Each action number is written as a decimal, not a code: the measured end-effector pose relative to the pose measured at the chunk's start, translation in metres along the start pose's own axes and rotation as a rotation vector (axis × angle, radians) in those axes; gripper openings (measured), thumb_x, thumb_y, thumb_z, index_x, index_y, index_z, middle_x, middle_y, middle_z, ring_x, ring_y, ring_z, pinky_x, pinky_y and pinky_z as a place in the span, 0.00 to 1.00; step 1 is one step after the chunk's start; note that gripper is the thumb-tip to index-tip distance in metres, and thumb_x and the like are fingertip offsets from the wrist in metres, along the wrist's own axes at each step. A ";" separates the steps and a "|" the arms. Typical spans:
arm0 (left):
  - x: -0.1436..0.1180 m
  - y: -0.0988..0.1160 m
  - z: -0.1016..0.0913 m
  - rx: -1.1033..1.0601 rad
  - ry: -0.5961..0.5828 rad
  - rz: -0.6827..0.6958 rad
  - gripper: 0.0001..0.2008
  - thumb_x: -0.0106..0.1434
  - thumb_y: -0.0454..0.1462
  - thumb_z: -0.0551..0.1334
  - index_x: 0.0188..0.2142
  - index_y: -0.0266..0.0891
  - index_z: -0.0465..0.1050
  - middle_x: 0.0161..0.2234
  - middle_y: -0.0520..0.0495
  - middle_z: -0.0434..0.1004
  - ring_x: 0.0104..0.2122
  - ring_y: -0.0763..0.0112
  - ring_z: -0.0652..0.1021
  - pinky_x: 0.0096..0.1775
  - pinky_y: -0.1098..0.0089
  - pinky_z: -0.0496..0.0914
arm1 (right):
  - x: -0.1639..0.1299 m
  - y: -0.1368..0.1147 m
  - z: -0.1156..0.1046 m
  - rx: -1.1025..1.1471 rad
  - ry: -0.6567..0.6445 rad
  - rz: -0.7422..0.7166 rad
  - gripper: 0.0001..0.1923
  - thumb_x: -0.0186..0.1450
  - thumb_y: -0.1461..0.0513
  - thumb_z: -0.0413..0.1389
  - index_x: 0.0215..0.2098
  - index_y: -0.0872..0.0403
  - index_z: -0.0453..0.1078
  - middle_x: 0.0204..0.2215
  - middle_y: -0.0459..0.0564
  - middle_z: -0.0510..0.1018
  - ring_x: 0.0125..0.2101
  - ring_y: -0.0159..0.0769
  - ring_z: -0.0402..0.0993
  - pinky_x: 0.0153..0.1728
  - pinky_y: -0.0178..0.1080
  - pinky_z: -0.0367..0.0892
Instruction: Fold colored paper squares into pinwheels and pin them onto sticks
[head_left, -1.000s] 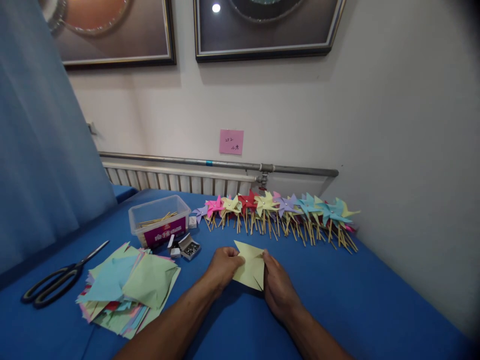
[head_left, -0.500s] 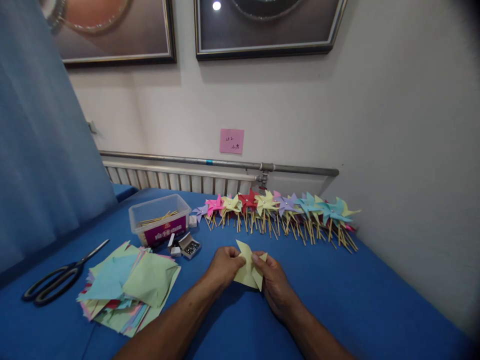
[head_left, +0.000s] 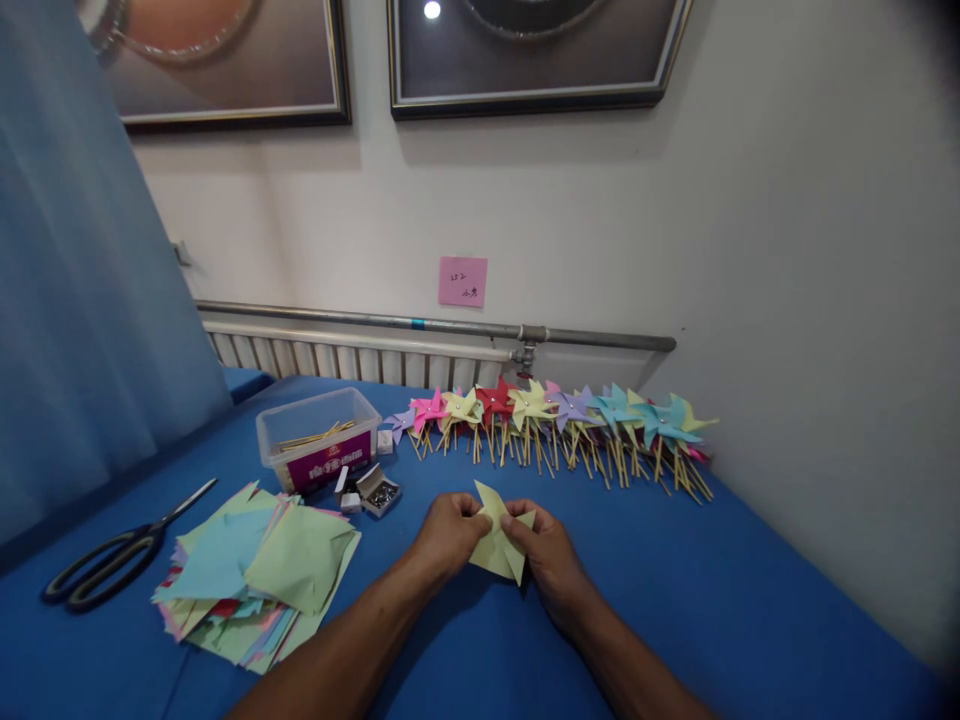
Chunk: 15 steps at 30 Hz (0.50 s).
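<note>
A pale yellow paper pinwheel, its corners partly folded toward the middle, is held between both hands above the blue table. My left hand grips its left side, thumb on top. From the right, my right hand pinches it with the thumb pressing near the centre; the fingers behind the paper are hidden. Left of my hands lies a stack of coloured paper squares, green and light blue on top. Close by, a small open box holds shiny metal pins.
Scissors lie at the far left. A clear plastic tub contains wooden sticks. Finished pinwheels on sticks form a row along the back, near the wall. A blue curtain hangs at left.
My right thumb has shifted slightly left, nearer the middle of the yellow paper. Both hands keep their hold; the things on the table stay put.
</note>
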<state>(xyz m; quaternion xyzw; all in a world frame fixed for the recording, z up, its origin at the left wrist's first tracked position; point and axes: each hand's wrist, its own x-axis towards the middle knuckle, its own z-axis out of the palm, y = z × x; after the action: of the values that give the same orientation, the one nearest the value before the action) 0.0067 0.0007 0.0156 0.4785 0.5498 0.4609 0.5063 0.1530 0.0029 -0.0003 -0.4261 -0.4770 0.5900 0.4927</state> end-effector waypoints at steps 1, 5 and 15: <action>0.000 0.000 0.000 -0.001 -0.002 0.000 0.05 0.49 0.33 0.62 0.20 0.38 0.65 0.16 0.55 0.67 0.17 0.77 0.66 0.22 0.74 0.58 | 0.001 0.001 -0.001 -0.025 0.004 -0.005 0.19 0.50 0.50 0.68 0.31 0.54 0.71 0.21 0.45 0.77 0.21 0.32 0.70 0.24 0.34 0.64; 0.001 -0.001 0.000 0.006 -0.005 0.007 0.05 0.49 0.33 0.62 0.20 0.38 0.66 0.17 0.55 0.67 0.17 0.77 0.66 0.22 0.74 0.58 | 0.006 0.006 -0.004 -0.065 0.013 -0.014 0.21 0.49 0.48 0.67 0.30 0.54 0.71 0.20 0.45 0.76 0.19 0.32 0.68 0.23 0.35 0.64; -0.004 0.007 0.002 -0.086 -0.008 -0.025 0.07 0.47 0.35 0.64 0.20 0.37 0.65 0.15 0.55 0.65 0.16 0.78 0.63 0.21 0.74 0.55 | 0.003 0.002 0.000 -0.106 0.032 -0.027 0.18 0.51 0.50 0.65 0.31 0.53 0.69 0.19 0.44 0.75 0.19 0.32 0.67 0.22 0.34 0.63</action>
<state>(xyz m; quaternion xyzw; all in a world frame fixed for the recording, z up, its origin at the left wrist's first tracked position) 0.0088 -0.0024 0.0231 0.4513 0.5334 0.4757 0.5343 0.1526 0.0056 -0.0024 -0.4544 -0.5053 0.5502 0.4852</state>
